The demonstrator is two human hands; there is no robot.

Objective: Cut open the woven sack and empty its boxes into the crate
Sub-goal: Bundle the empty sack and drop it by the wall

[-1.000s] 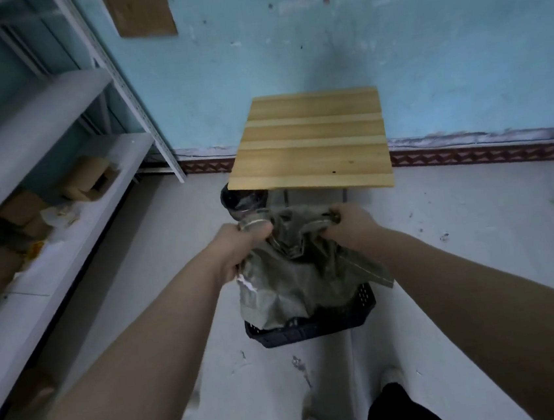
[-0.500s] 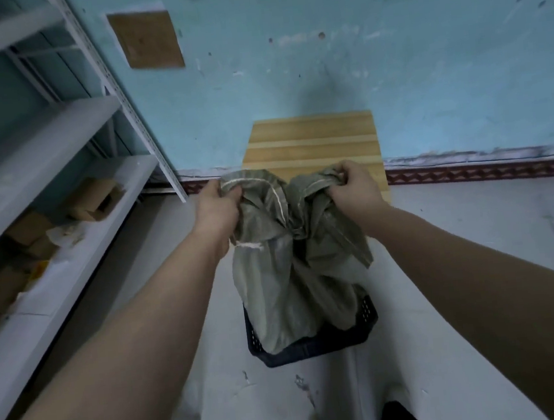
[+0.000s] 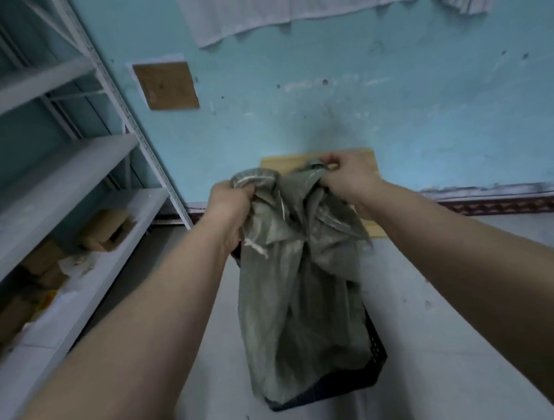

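Both hands, left (image 3: 231, 207) and right (image 3: 350, 174), clench the sack (image 3: 298, 293) by its upper end, hanging limp over the crate (image 3: 375, 346); emptying looks underway; next, probably a shake, boxes unseen.

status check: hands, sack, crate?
Left hand and right hand each grip the sack top. Sack hangs limp over the dark crate. Boxes not visible. Nothing in the way.
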